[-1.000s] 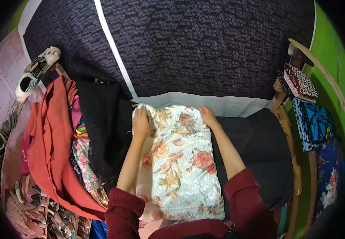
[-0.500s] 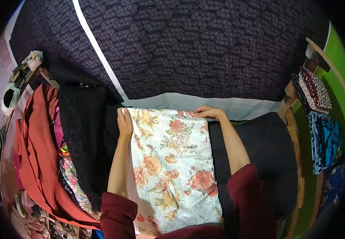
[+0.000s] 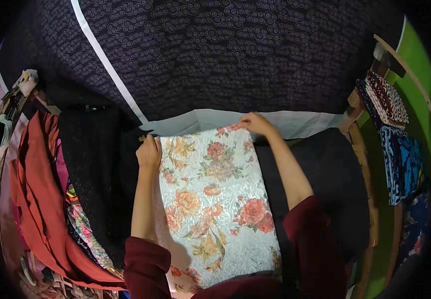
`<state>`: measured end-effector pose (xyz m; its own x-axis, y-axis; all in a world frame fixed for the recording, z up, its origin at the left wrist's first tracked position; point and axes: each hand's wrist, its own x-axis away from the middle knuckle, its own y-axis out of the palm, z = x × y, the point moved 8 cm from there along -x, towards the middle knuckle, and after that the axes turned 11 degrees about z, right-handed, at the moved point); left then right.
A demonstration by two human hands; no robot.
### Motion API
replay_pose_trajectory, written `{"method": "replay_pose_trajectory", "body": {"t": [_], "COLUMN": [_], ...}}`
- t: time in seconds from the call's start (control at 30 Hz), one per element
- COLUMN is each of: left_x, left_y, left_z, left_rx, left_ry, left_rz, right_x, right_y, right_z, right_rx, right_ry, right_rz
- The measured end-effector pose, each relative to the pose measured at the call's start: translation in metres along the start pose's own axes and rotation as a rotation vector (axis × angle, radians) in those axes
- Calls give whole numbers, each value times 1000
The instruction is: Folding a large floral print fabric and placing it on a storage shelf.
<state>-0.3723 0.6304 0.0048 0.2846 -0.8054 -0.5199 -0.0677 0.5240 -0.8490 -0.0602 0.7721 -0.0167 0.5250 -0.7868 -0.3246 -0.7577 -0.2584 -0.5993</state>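
A white fabric with red, orange and yellow flowers hangs in front of me, its lower end reaching my body. My left hand is closed on its upper left corner. At the upper right, my right hand pinches the top edge. That edge slants, with the right side a little higher than the left. Black cloth lies behind and to the right of the floral fabric.
On the left hang a rust-red cloth and a black cloth. Folded patterned fabrics rest by a wooden frame on the right. A dark sheet with swirls and a pale lower border fills the far side.
My right hand has risen and shifted slightly left, tilting the fabric's top edge. My left hand still grips its corner, with the fingers curled tighter. The whole view has shifted a little.
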Motion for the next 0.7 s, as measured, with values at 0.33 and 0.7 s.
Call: {"method": "replay_pose_trajectory", "body": {"t": [0.33,0.7], "left_x": [-13,-25], "left_y": [-1,-2], "left_z": [-51,-39], "left_rx": [936,835], "left_ry": [-547,-203], "left_rz": [352,75], "right_x": [24,28], "right_y": [-14,16], "right_z": [41,50], "right_rx": [-170,-101], "right_ry": [207,351], "right_rz": [488,154]}}
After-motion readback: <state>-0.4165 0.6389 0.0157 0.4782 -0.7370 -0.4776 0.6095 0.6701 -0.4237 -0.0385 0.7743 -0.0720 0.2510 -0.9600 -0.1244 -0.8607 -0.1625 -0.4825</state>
